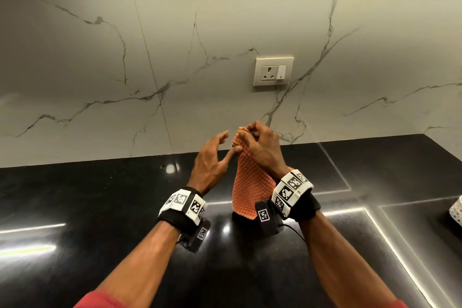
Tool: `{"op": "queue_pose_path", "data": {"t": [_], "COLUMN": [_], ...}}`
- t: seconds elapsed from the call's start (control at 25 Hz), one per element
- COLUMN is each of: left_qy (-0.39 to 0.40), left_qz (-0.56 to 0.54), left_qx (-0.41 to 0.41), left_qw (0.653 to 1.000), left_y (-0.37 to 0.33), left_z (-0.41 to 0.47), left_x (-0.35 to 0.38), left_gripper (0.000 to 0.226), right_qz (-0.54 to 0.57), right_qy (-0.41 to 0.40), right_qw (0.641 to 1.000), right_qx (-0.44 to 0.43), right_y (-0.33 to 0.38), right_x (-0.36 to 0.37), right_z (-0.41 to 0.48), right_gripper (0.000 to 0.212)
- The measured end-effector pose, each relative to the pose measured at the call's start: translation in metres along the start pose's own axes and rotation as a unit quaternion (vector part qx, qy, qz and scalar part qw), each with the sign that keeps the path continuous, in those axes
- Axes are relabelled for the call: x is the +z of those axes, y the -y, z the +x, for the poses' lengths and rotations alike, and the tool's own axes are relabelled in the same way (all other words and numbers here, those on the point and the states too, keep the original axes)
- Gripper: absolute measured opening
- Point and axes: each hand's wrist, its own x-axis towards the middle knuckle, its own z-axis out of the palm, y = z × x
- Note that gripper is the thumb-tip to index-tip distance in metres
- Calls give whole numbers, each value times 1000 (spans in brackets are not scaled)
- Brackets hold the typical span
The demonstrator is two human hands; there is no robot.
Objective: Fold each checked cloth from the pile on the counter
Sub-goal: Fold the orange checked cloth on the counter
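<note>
Orange checked cloth [247, 182] is held up above the black counter [100, 207], gathered at its top edge and hanging down to a lower hem just above the counter surface. The top is pinched in the closed fingers of the right hand [260, 150]. The left hand [212, 160] is held just to the left with fingers spread apart, one fingertip touching the cloth's left edge. Marker wristbands [182, 204] are worn on both wrists. Bare counter is seen left and near. A white patterned container [456, 212] is cut off at the right edge. A wall socket [273, 71] is set in the marble backsplash [100, 70] beyond.
</note>
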Motion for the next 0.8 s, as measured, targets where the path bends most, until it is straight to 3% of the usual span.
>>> {"op": "queue_pose_path", "data": {"t": [0.16,0.32,0.44,0.68,0.8], "left_qy": [20,-4,42,50,13], "left_qz": [-121,-78,-77,-103,-81], "left_qx": [-53,-45,-66,-94,-90], "left_qw": [991,996,994,989,993], "left_y": [-26,-20,-17,-19,-22], "left_z": [21,21,15,8,11], "left_x": [1,4,8,4,2], "left_gripper": [36,20,19,30,26], "right_qz": [33,73,86,56,41], "right_qy": [-10,-8,-24,-81,-49], "right_qw": [999,995,992,995,998], "right_qx": [21,71,88,0,-3], "right_y": [-3,-19,-28,-24,-24], "right_x": [-2,-2,2,7,12], "right_z": [-9,-26,-36,-37,-39], "right_gripper": [21,19,18,7,27]}}
